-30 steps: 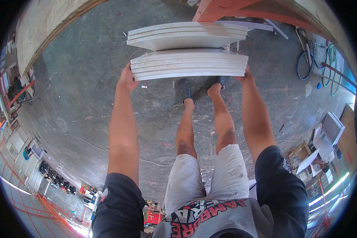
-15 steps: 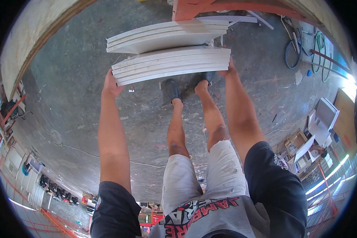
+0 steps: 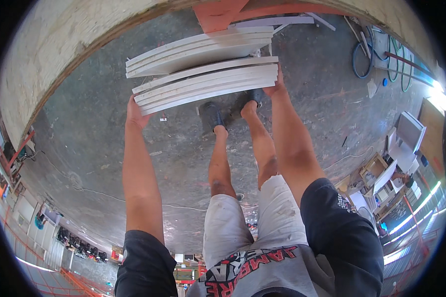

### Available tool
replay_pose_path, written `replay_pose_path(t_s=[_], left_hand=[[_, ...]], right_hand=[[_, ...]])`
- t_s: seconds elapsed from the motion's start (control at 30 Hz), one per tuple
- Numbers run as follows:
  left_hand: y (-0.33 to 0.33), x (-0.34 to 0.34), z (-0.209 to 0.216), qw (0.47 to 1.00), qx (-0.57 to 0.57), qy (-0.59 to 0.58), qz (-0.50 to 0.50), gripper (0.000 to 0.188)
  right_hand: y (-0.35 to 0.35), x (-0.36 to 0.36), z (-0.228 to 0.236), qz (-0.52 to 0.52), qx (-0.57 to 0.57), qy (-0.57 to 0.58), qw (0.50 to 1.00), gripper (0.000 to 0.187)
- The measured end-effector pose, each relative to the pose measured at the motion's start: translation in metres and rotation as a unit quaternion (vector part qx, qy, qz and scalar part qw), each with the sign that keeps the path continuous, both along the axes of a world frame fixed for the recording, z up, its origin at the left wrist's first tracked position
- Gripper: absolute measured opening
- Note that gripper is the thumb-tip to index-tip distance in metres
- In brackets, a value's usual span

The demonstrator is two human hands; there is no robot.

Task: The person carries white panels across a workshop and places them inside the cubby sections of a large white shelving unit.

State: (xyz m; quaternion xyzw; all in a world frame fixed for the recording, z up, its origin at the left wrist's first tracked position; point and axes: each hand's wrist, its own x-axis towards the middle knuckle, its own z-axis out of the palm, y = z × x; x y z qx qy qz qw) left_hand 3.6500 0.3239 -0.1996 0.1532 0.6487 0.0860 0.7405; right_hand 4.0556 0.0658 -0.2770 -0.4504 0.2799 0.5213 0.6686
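My left hand and right hand clasp the near white panels at both ends, finger placement unclear; uneven squeeze could let middle ones slip.

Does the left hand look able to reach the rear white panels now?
Probably not without letting go: the left hand holds an end of the nearer white panels, in front of the rear white panels.

The person's bare left hand and bare right hand grip opposite ends of a stack of flat white boards — its left end lower in view. Just beyond is a second stack of thin white boards, near a reddish-orange beam — all above stained grey concrete floor.
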Motion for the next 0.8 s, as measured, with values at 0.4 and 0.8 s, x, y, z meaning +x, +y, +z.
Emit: replay_pose_path(t_s=[0.4, 0.8], left_hand=[[0.0, -0.007, -0.019, 0.999, 0.0, 0.023, 0.035, 0.044], [-0.002, -0.002, -0.004, 0.998, -0.012, 0.007, 0.055, 0.041]], right_hand=[[-0.013, 0.011, -0.03, 0.051, -0.007, 0.043, 0.998, 0.055], [-0.019, 0.016, -0.022, 0.117, 0.021, 0.025, 0.993, 0.05]])
